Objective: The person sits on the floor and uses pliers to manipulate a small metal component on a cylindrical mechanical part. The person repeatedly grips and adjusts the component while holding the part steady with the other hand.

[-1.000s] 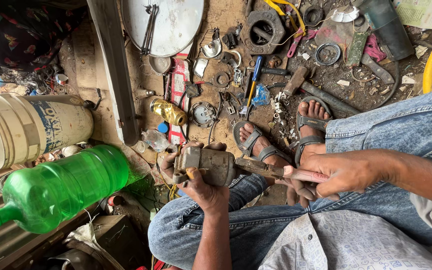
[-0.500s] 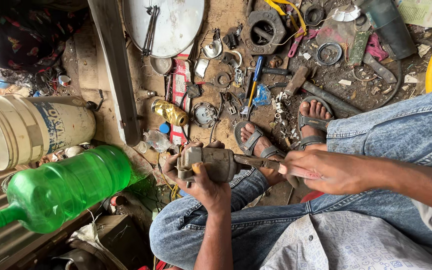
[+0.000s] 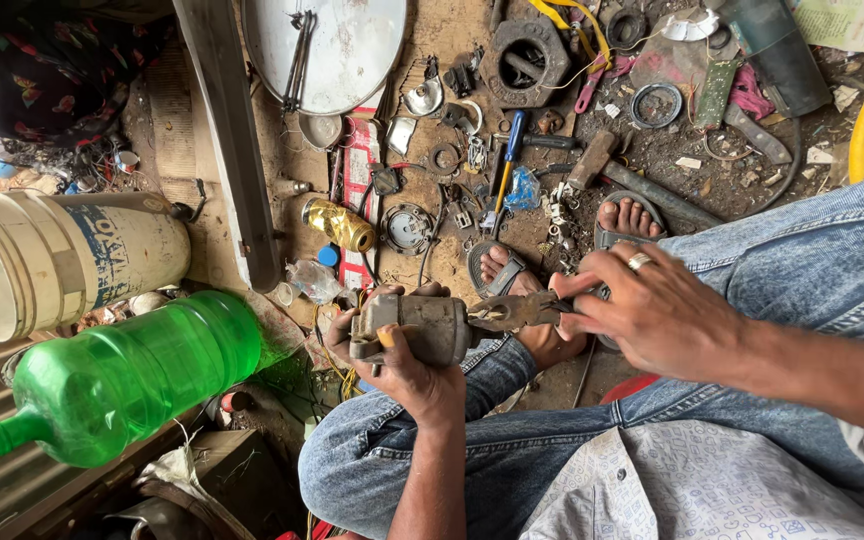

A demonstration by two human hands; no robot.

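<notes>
— What's on the dirt floor (image 3: 452,60)?
— Scattered tools and parts. Over the knees, left hand (image 3: 407,365) fingers wrap the grey motor housing (image 3: 422,328).
— And since before?
— Right hand (image 3: 652,310) has slid closer, fingers closed on pliers (image 3: 512,312) touching it.

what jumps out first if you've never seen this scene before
The big translucent green plastic bottle lying on its side at lower left draws the eye first, with a cream plastic bucket tipped over just above it. At centre, the left hand grips a grimy grey metal motor-like part while the right hand works pliers against its end. Behind them, the dirt floor is strewn with metal parts and tools.
</notes>
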